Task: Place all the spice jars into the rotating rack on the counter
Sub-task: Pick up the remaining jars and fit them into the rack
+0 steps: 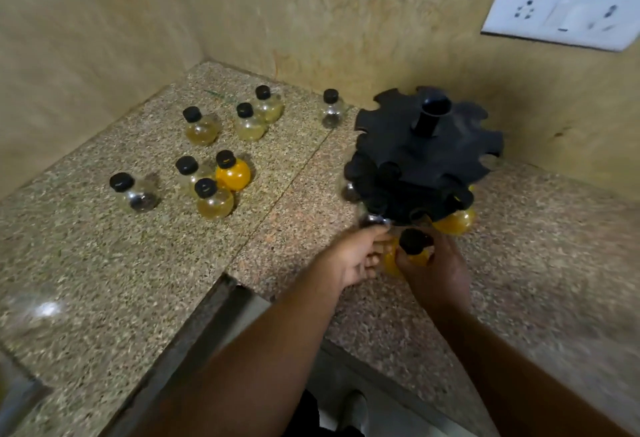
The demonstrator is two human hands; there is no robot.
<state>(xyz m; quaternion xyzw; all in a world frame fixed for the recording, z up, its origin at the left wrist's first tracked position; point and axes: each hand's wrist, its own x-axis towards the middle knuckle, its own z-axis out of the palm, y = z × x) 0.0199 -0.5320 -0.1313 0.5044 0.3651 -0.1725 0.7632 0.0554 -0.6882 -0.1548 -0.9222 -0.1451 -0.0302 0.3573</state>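
Observation:
A black two-tier rotating rack [427, 152] stands on the counter near the back wall. Its lower tier holds an orange jar [455, 221] at the right and clear jars at the left and front. Just in front of the rack, both hands close around one orange-filled jar with a black cap [412, 249]: my left hand [360, 256] on its left side, my right hand [438, 266] on its right. Several loose round jars with black caps stand to the left, among them a bright orange jar [232, 173], pale yellow jars [201, 128] and a clear jar [140, 194].
The speckled granite counter [104, 263] fills an L-shaped corner, with its front edge [207, 315] cutting in below my arms. A lone clear jar [331, 110] stands by the back wall. A white socket plate [564, 10] hangs on the wall at upper right.

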